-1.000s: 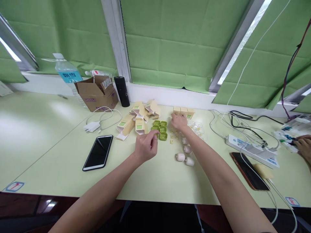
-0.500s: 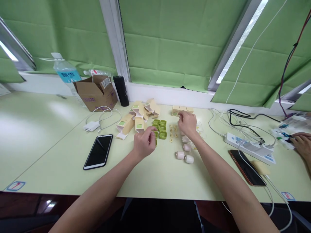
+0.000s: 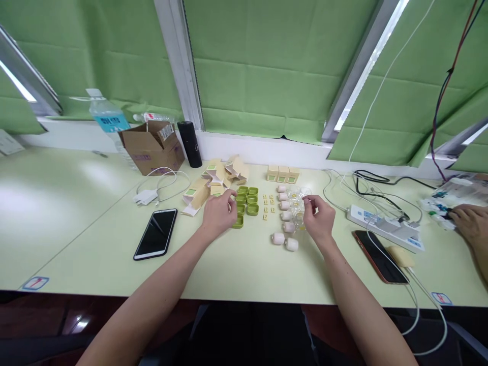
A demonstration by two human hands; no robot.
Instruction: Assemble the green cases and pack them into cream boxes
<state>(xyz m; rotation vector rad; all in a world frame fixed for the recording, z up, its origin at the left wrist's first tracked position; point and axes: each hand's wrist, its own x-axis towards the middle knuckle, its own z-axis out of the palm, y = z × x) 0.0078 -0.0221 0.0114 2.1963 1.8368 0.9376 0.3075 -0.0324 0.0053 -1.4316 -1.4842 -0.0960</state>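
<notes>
mind the tight spacing

with left hand (image 3: 220,211) curled at nine o'clock of the green trays (image 3: 252,200) and right hand (image 3: 320,218), well apart, curled at four o'clock of the clear cups (image 3: 295,205); cannot tell whether gripping anything. could tip cups with a low knuckle, start white pots (image 3: 285,216) at their nine o'clock rolling, or scatter yellow bits (image 3: 266,203) by sweeping across.

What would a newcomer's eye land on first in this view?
Probably the broad green blinds filling the upper half. Next, small green containers, tiny yellow pieces and pale pink pieces lined up between the left hand and right hand. Then the dark-screened phone, lying on the table at left.
</notes>
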